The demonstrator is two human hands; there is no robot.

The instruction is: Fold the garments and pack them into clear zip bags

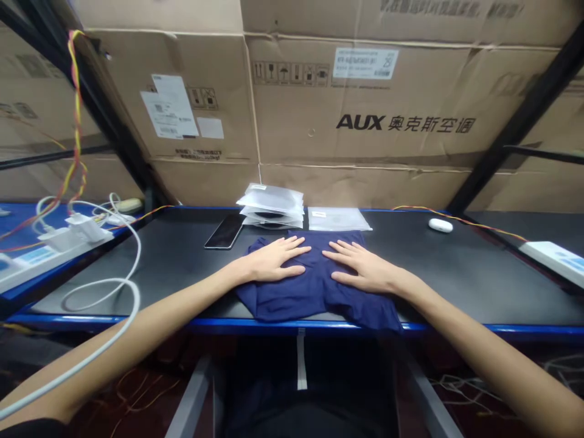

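A navy blue garment (310, 289) lies spread on the black table, its lower right part hanging slightly over the front edge. Its exact kind is hard to make out. On its left half my left hand (277, 258) rests flat with fingers stretched to the right. My right hand (362, 266) presses flat on the right half, fingers spread toward the left. A gap of bare cloth separates the two hands, and neither grips anything. Just behind the garment are a stack of translucent plastic bags (271, 207) and a single flat plastic bag (338, 219).
A smartphone (225, 232) lies left of the stack. A small white case (440, 225) sits at the right rear. Power strips (55, 246) with plugs and a white cable (134, 286) occupy the left side. Large cardboard boxes (365, 146) wall off the back, between black metal posts.
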